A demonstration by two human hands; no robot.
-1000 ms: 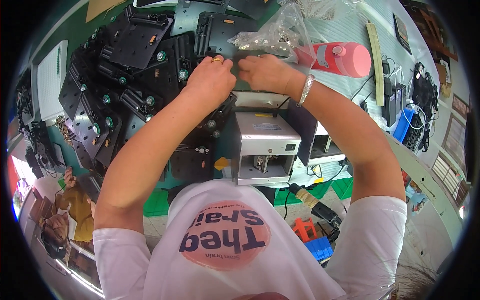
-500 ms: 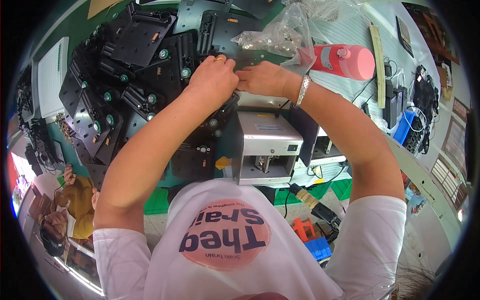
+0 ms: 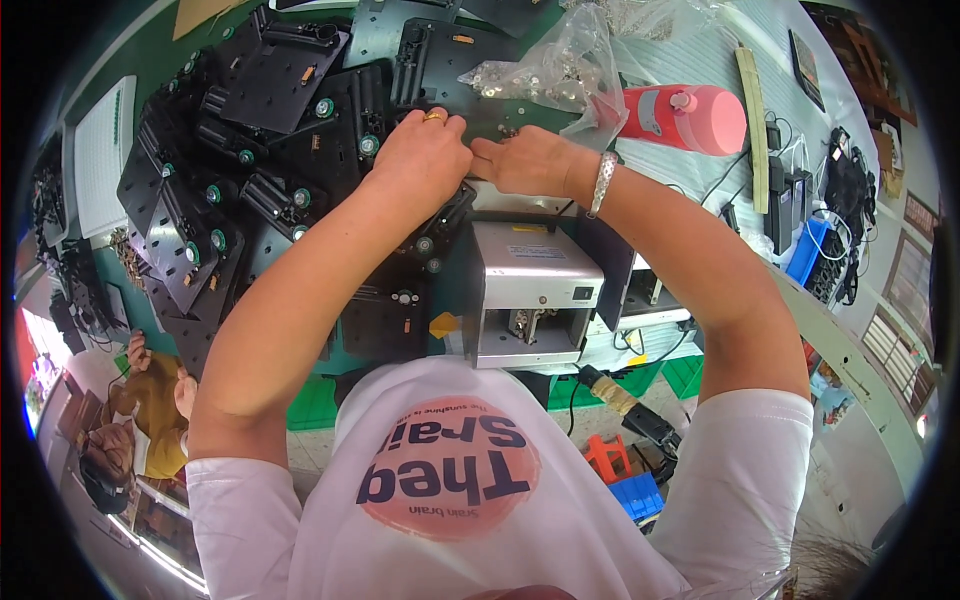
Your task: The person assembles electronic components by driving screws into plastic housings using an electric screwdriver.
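Note:
My left hand (image 3: 424,158), with a ring on one finger, is curled closed at the near edge of a flat black plate (image 3: 460,75). My right hand (image 3: 530,160) is pinched closed beside it, the fingertips of both almost touching. Whatever they grip is hidden behind the fingers. Below my left wrist, a black plastic part (image 3: 452,218) pokes out partly covered. Left of the hands lies a heap of black plates with cylindrical housings (image 3: 270,195) and small round green-ringed ends. Just beyond my right hand, a clear plastic bag (image 3: 560,75) spills small shiny metal pieces.
A grey metal machine (image 3: 535,262) with a switch stands nearer me. A pink bottle (image 3: 690,118) lies on its side at the right. Farther right are a wooden strip (image 3: 752,130), black adapters with cables, and a blue bin (image 3: 806,252). Another person (image 3: 150,410) sits at the lower left.
My right hand has shifted slightly, its fingers bunched more tightly, while my left hand stays nearly in place. The other person's hand at the left has drawn back.

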